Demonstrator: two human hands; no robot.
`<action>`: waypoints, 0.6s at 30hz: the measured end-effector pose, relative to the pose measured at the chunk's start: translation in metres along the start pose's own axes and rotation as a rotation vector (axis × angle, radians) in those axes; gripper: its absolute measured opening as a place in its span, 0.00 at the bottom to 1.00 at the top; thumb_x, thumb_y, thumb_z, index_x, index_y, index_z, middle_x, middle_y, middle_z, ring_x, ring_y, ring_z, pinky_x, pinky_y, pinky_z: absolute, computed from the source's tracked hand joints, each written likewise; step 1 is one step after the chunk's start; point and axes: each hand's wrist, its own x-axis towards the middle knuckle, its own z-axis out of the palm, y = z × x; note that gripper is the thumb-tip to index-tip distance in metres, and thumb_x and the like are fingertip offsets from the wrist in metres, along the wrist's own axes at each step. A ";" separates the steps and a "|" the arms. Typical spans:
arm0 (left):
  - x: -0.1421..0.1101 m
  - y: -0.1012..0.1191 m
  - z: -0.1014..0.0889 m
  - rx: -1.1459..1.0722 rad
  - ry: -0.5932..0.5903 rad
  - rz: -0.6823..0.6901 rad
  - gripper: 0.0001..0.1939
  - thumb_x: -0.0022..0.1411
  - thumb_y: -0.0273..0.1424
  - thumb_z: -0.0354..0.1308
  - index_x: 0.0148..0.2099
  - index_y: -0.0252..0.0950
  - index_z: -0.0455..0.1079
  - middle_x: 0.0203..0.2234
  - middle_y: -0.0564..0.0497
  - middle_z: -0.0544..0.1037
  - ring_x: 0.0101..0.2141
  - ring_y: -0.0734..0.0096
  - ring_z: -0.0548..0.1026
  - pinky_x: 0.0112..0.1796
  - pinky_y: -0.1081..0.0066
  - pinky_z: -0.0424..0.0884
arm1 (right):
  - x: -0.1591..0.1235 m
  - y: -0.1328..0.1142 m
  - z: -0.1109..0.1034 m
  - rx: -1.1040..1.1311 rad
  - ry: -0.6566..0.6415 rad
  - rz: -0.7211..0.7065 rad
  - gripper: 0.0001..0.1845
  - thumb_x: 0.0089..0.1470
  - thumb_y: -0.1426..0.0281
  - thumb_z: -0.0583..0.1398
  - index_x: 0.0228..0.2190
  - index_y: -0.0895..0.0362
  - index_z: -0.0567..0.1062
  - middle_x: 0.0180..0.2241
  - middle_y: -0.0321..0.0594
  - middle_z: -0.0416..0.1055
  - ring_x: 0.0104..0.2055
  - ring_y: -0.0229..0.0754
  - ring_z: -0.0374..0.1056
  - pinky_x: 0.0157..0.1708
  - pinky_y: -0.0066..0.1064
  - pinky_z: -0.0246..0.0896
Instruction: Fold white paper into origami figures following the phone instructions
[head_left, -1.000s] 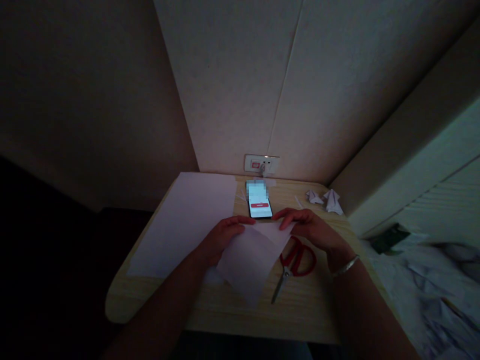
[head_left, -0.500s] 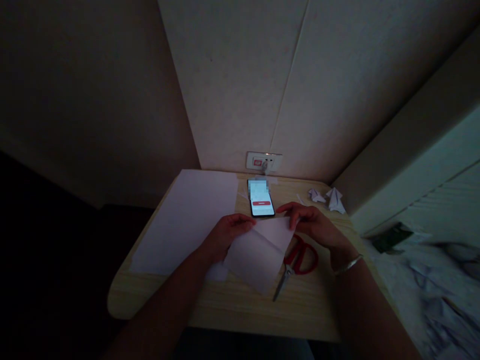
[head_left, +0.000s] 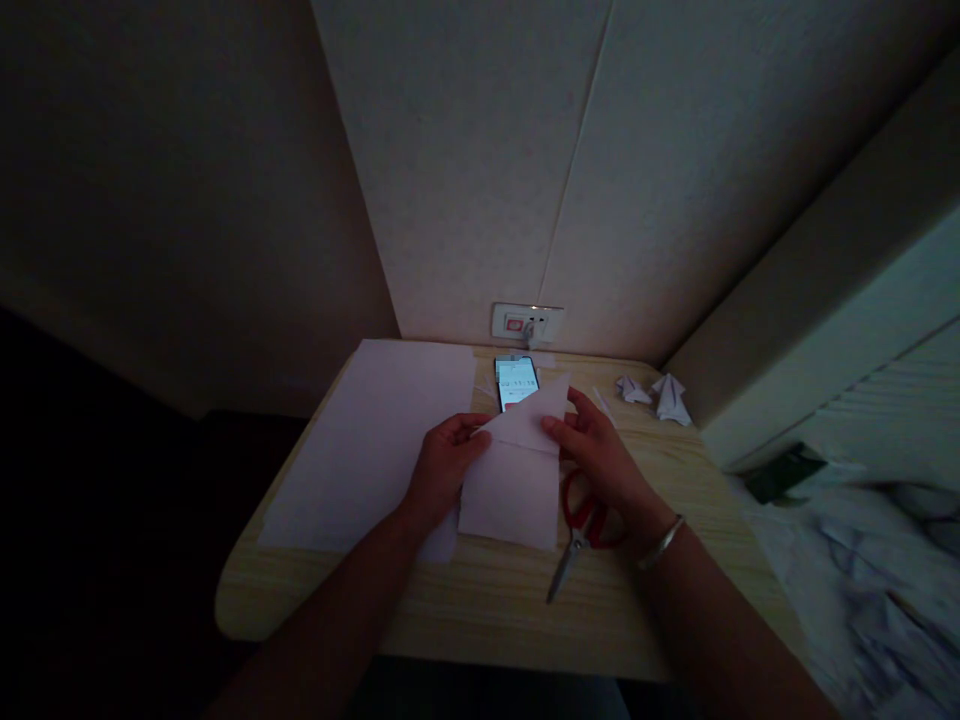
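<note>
Between my hands is a sheet of white paper with a crease across it and a pointed upper right corner. My left hand pinches its left edge, thumb on top. My right hand grips the right edge near the upper corner, thumb on the front and fingers behind. Red-handled scissors lie on the table under and beside my right hand, which covers part of the handles. A lit phone lies just beyond the paper, its lower part hidden by it.
Large white sheets cover the left of the wooden table. Two folded paper pieces, a smaller one and a larger one, sit at the back right. A wall socket with a plug is behind the phone.
The paper has turned, so its lower edge now lies nearly level and one corner points up over the phone. My right hand has shifted its grip, bringing its thumb to the front.
</note>
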 end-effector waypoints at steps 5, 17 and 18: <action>-0.002 -0.002 0.001 0.043 -0.109 -0.057 0.13 0.46 0.34 0.66 0.34 0.33 0.72 0.24 0.54 0.76 0.22 0.78 0.70 0.26 0.77 0.64 | 0.002 0.003 0.005 0.000 -0.022 0.033 0.19 0.47 0.64 0.64 0.41 0.54 0.67 0.25 0.33 0.73 0.19 0.35 0.66 0.17 0.25 0.59; -0.004 -0.001 0.001 0.114 -0.137 -0.081 0.16 0.47 0.35 0.65 0.36 0.33 0.69 0.26 0.52 0.76 0.23 0.75 0.71 0.25 0.76 0.65 | -0.003 0.000 0.013 0.048 -0.018 0.102 0.27 0.41 0.67 0.67 0.43 0.53 0.65 0.28 0.34 0.76 0.22 0.38 0.70 0.21 0.28 0.65; -0.005 -0.001 0.002 0.128 -0.158 -0.099 0.16 0.47 0.36 0.65 0.37 0.33 0.69 0.26 0.52 0.76 0.23 0.74 0.71 0.25 0.75 0.65 | -0.003 0.000 0.014 0.047 -0.017 0.102 0.26 0.41 0.67 0.67 0.43 0.53 0.66 0.28 0.34 0.76 0.22 0.38 0.70 0.22 0.28 0.65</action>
